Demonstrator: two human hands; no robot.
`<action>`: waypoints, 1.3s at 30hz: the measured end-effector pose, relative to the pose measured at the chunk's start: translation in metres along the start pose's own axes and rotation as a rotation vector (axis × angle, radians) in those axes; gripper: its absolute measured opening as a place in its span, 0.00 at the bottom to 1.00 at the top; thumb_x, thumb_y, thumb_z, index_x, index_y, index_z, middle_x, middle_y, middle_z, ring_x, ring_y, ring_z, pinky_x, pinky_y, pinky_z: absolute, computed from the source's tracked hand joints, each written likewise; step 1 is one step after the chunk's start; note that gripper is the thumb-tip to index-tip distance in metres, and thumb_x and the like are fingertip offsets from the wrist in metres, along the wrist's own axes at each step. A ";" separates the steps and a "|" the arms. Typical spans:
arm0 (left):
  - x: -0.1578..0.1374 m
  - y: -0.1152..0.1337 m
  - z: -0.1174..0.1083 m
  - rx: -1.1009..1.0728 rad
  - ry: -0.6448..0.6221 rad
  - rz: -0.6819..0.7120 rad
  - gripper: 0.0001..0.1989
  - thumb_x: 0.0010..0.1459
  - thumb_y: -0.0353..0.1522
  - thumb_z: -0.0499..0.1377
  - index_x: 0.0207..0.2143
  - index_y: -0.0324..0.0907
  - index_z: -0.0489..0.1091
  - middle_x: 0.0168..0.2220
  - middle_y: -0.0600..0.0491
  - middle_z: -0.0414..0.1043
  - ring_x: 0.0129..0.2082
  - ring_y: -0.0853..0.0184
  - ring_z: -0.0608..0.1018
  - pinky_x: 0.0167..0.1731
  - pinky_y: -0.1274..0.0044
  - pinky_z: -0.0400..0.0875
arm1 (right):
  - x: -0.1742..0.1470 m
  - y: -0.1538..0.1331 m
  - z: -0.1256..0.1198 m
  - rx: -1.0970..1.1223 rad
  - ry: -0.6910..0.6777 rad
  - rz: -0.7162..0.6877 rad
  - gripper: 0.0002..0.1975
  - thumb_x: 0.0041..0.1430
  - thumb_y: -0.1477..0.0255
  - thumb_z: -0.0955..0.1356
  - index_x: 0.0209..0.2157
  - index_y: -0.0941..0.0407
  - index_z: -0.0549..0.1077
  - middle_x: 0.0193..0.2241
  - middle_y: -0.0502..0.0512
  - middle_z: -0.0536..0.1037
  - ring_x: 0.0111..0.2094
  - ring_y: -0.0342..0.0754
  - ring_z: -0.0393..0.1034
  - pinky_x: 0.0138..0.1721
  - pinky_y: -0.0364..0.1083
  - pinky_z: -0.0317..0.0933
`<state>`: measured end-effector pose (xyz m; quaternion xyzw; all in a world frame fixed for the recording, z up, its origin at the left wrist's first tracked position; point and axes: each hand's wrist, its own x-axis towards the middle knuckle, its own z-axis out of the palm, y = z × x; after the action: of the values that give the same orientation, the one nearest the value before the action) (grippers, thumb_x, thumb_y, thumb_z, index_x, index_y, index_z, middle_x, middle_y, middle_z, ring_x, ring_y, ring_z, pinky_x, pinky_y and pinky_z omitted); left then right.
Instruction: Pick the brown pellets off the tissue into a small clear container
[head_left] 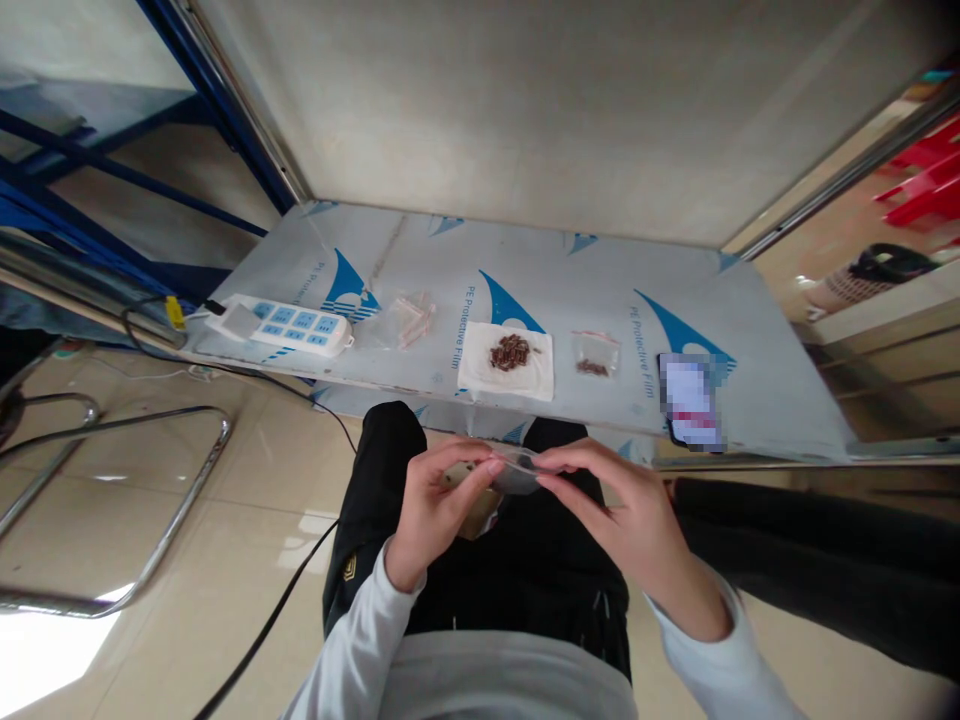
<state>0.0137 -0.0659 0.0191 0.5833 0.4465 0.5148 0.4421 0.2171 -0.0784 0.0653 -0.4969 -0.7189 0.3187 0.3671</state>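
"Where is the clear bag (516, 480) held?"
"Above the lap (532, 570), pinched by the left hand (439, 505) and right hand (626, 510)."
"What could go wrong?"
"It could be torn if pulled hard."

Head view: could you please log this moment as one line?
left hand: pinching clear plastic bag | right hand: pinching same bag | table: brown pieces on white sheet, bag of pieces, power strip
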 end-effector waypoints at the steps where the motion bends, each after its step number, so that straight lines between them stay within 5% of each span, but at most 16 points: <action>1: -0.001 0.000 0.000 -0.017 0.013 0.001 0.02 0.57 0.31 0.64 0.33 0.43 0.78 0.31 0.52 0.79 0.32 0.67 0.79 0.34 0.75 0.74 | -0.001 0.000 0.004 0.057 0.035 0.056 0.15 0.58 0.71 0.72 0.47 0.50 0.71 0.38 0.51 0.80 0.39 0.47 0.76 0.42 0.46 0.69; 4: -0.003 0.001 0.002 -0.063 0.022 0.006 0.02 0.57 0.29 0.65 0.32 0.43 0.78 0.29 0.53 0.79 0.29 0.68 0.78 0.32 0.76 0.72 | 0.000 -0.003 0.019 0.255 0.080 0.220 0.31 0.52 0.67 0.76 0.56 0.50 0.65 0.37 0.50 0.81 0.38 0.48 0.76 0.42 0.47 0.70; 9: -0.006 0.008 0.001 -0.139 0.014 -0.056 0.04 0.57 0.28 0.64 0.37 0.42 0.77 0.34 0.51 0.79 0.35 0.67 0.79 0.38 0.76 0.73 | 0.008 -0.009 0.032 0.451 0.019 0.311 0.08 0.57 0.65 0.72 0.36 0.53 0.78 0.35 0.52 0.82 0.36 0.46 0.77 0.39 0.43 0.71; 16: -0.010 0.014 0.002 -0.107 0.098 -0.025 0.03 0.59 0.27 0.62 0.36 0.42 0.73 0.32 0.55 0.74 0.33 0.71 0.75 0.37 0.81 0.69 | 0.010 -0.008 0.032 0.471 0.018 0.325 0.12 0.52 0.67 0.75 0.40 0.51 0.79 0.39 0.51 0.82 0.39 0.48 0.77 0.44 0.45 0.69; 21: -0.012 0.017 0.008 -0.093 0.111 0.026 0.03 0.60 0.26 0.60 0.36 0.42 0.71 0.32 0.55 0.72 0.33 0.71 0.74 0.36 0.80 0.68 | 0.011 -0.013 0.037 0.539 0.000 0.358 0.06 0.53 0.66 0.75 0.31 0.54 0.79 0.30 0.50 0.80 0.32 0.45 0.75 0.35 0.42 0.68; 27: -0.015 0.019 0.006 -0.053 0.110 0.054 0.03 0.59 0.26 0.60 0.35 0.41 0.71 0.31 0.55 0.72 0.33 0.71 0.73 0.35 0.80 0.68 | 0.014 -0.019 0.040 0.523 0.056 0.228 0.02 0.55 0.71 0.74 0.29 0.54 0.79 0.27 0.49 0.78 0.29 0.42 0.71 0.31 0.41 0.64; 39: -0.009 0.028 0.001 -0.070 0.265 -0.064 0.02 0.61 0.31 0.61 0.35 0.42 0.72 0.31 0.54 0.73 0.31 0.71 0.73 0.33 0.82 0.67 | 0.013 -0.006 0.023 0.461 0.105 0.219 0.03 0.58 0.71 0.72 0.33 0.50 0.81 0.31 0.50 0.80 0.32 0.44 0.73 0.34 0.42 0.64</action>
<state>0.0154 -0.0803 0.0445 0.4799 0.5013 0.5881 0.4154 0.1916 -0.0702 0.0613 -0.4906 -0.5492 0.4857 0.4709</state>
